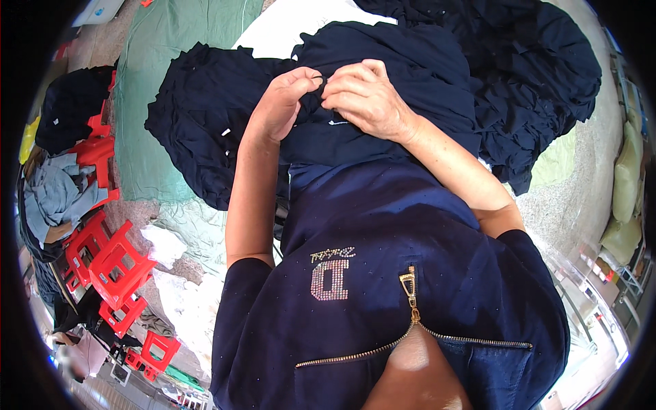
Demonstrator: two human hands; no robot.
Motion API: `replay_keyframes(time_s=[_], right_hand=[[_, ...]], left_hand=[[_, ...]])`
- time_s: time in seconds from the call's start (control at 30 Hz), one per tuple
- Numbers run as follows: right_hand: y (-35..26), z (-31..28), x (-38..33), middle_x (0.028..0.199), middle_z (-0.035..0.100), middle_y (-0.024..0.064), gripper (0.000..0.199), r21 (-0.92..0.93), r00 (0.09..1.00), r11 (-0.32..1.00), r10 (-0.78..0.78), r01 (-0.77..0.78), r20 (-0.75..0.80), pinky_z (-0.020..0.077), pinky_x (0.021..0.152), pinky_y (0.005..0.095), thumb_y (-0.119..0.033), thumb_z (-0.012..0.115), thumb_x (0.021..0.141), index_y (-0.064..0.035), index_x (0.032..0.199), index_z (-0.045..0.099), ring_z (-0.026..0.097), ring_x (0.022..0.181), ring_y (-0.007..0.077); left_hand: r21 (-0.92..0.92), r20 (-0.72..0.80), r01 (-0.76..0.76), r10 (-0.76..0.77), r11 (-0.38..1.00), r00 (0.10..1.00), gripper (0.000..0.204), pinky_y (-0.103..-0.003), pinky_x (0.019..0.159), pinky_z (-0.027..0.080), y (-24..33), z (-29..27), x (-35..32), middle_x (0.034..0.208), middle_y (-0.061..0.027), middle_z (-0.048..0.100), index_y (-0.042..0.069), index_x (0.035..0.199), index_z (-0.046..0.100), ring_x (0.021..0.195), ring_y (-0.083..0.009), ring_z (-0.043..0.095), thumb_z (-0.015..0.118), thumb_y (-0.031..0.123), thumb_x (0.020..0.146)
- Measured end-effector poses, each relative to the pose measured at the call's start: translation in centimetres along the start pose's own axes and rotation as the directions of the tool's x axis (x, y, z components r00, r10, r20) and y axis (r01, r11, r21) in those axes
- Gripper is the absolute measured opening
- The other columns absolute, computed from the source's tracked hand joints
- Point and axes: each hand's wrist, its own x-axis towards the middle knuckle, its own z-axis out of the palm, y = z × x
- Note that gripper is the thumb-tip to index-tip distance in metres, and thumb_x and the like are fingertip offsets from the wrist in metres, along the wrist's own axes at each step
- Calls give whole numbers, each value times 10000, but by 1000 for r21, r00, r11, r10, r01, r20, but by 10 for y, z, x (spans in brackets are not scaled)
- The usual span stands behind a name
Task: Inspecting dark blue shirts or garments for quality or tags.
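Over my lap lies a dark navy garment (403,58), bunched in soft folds. My left hand (280,102) is closed, its thumb and forefinger pinching a small dark edge of the garment. Close to its right, my right hand (372,102) has its fingers curled over the same bit of cloth, with the fingertips partly hidden. The two hands are only a small gap apart. Below the right hand's fingers a small white mark (338,123) shows on the cloth, too small to make out.
Heaps of navy garments lie to the left (195,116) and right (540,68). A green sheet (154,102) covers the floor at the left. Several red plastic stools (119,263) stand beyond it, some bearing clothes. White cloth (181,294) lies near them. Pale stuffed bags (625,181) line the far right.
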Motion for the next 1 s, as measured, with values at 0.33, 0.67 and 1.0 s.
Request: replay_keyframes(time_s=[0.33,0.67,1.0], right_hand=[[-27,-10,1,855,674,-37,185,11,956,984,176,-179,-235,319,817,364,-83,791,767,-137,913,691,600,798,144],[-42,-20,6,951,662,-18,117,-141,972,982,96,-128,-216,349,831,362,-98,755,793,-123,861,663,622,844,135],[-39,-20,1,874,658,5,121,109,973,982,167,-151,-157,406,834,352,-37,704,795,-83,873,624,635,789,170]], left_hand=[[172,-90,-179,197,969,976,95,-190,673,384,11,31,-28,832,63,611,16,969,701,751,-16,500,664,92,925],[341,-148,-189,252,921,956,84,-185,592,320,21,44,-36,780,92,545,19,954,678,680,-1,416,656,97,934],[132,-99,-125,138,983,985,109,-195,796,417,17,42,-36,859,36,632,-1,972,690,838,-43,542,640,83,923]])
